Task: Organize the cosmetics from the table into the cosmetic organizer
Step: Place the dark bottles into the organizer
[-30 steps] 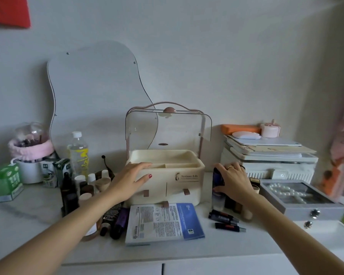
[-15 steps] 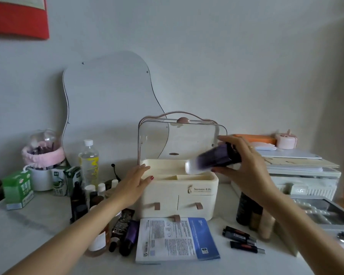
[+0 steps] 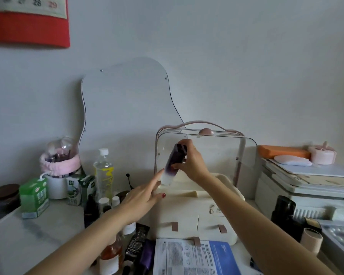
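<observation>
Scanning from nine o'clock, we meet a glossy green carton [image 3: 34,197], its print too small to read, then a clear plastic water bottle [image 3: 103,175] with a yellow label and white cap, standing before a wavy-edged mirror [image 3: 127,108]. Our left hand [image 3: 142,197] reaches forward with straight fingers, red nails showing, the forefinger touching the frosted base of the purple bottle [image 3: 173,164]. Our right hand [image 3: 191,161] grips that slim, tilted bottle near its dark cap, holding it above the open top tray of the cream plastic cosmetic organizer [image 3: 197,217], whose clear domed lid [image 3: 222,147] stands raised. Only "S" of the organizer's logo shows. At six o'clock lies a printed sheet-mask packet [image 3: 193,257], white and blue, text illegible.
</observation>
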